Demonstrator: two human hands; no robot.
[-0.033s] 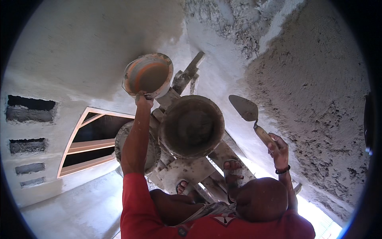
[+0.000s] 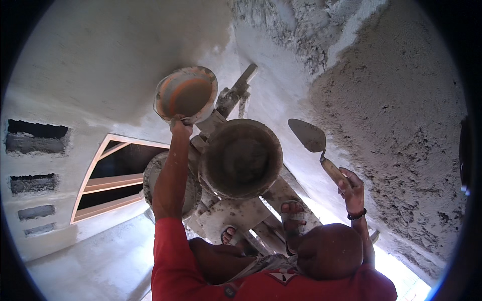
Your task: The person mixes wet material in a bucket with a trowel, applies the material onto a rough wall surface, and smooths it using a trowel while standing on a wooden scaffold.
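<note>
My left hand [image 2: 179,126] is raised and grips the rim of a round orange pan [image 2: 186,95] smeared with grey mortar, held up in front of a smooth plastered wall. My right hand [image 2: 351,188] holds the wooden handle of a pointed steel trowel [image 2: 309,135], its blade up beside the rough wet plaster [image 2: 401,125] on the right. A black band sits on that wrist. Between my arms stands a large mortar-caked bucket [image 2: 241,158].
Sandalled feet [image 2: 292,213] stand on a wooden plank scaffold [image 2: 231,215]. A second dirty basin [image 2: 149,183] shows behind my left arm. A wooden window frame [image 2: 108,173] and several vent slots [image 2: 35,135] are in the left wall.
</note>
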